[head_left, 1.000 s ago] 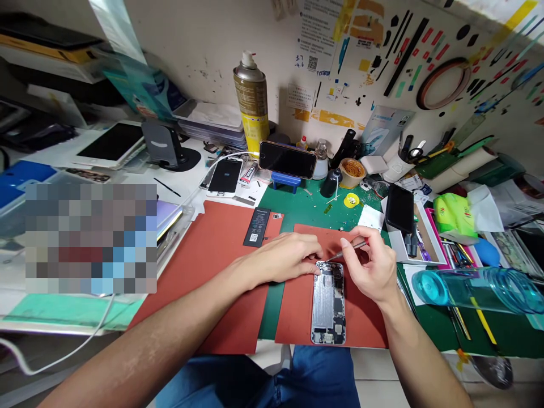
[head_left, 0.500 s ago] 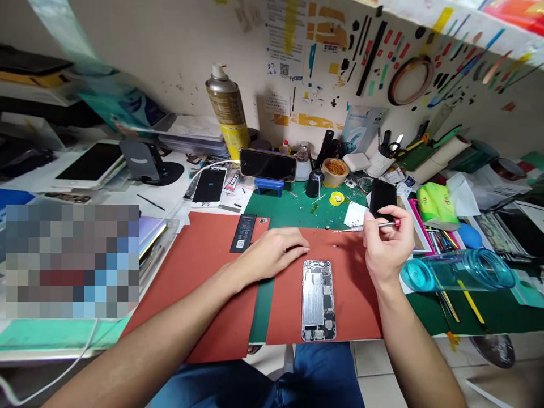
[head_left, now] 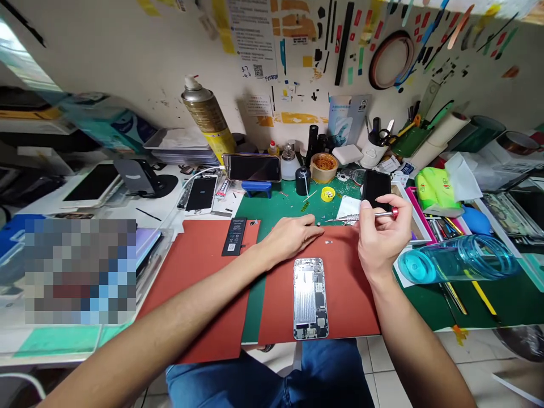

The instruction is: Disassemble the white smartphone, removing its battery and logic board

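Opened phone (head_left: 310, 300), insides facing up, lies flat on the right red mat (head_left: 352, 294), near end close to the bench's front edge. Neither hand touches it.

Right hand (head_left: 385, 235): raised over the mat's right side, thumb and fingers closed around a slim screwdriver (head_left: 353, 217) with a red cap; tip points left, near the mat's back edge.

Left hand (head_left: 293, 235): palm down beyond the phone's far end, fingers bent and nearly together, fingertips just beside the screwdriver tip. Can't tell if they pinch anything or touch the tip.

Tiny loose metal part (head_left: 328, 242) sits on the mat past the phone's far end, between the hands. Battery (head_left: 234, 237) lies on the left red mat (head_left: 199, 300), near its back right corner, apart from the phone. White paper (head_left: 348, 207) behind the tip; clear blue bottle (head_left: 459, 262) on its side, right of the right hand.

Step in hand, my read: small-part work with the screwdriver, away from the phone body. Next move likely calls for a steady tip and fine fingertip control, without knocking the loose part.
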A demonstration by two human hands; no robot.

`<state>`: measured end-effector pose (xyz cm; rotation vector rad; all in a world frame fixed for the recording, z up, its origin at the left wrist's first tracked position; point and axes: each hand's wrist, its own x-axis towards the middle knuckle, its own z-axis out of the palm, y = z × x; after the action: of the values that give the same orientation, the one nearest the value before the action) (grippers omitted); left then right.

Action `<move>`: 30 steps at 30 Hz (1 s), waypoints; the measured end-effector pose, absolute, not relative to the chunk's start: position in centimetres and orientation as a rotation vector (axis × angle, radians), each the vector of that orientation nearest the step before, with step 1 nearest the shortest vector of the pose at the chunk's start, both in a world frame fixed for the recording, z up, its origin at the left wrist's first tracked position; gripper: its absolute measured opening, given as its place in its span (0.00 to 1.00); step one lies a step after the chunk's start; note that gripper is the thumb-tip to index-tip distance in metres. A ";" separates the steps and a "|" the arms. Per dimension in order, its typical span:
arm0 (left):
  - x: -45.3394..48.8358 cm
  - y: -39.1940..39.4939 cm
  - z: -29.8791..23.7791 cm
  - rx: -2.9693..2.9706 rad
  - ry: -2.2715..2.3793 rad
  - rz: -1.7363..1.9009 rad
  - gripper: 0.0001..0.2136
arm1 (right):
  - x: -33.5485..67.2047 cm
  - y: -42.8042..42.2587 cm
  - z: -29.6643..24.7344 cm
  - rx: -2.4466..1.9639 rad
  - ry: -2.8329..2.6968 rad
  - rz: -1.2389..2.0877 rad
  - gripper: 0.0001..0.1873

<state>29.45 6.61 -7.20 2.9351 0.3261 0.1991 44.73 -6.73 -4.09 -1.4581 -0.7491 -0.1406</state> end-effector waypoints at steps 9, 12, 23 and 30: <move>30.8 6.4 -6.7 2.947 0.303 0.139 0.17 | 44.7 -6.7 -4.2 -1.444 -0.764 -0.109 0.14; 30.6 6.5 -6.6 2.926 0.290 0.151 0.16 | 44.6 -6.7 -4.3 -1.434 -0.771 -0.119 0.13; 29.9 7.0 -6.6 2.857 0.312 0.148 0.16 | 44.5 -6.8 -4.1 -1.446 -0.762 -0.135 0.13; 29.6 7.0 -6.8 2.890 0.329 0.140 0.16 | 44.5 -6.9 -4.0 -1.464 -0.756 -0.129 0.13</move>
<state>29.55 7.02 -6.76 2.8899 0.3290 0.1395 44.45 -6.90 -3.97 -1.4642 -0.7557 -0.1289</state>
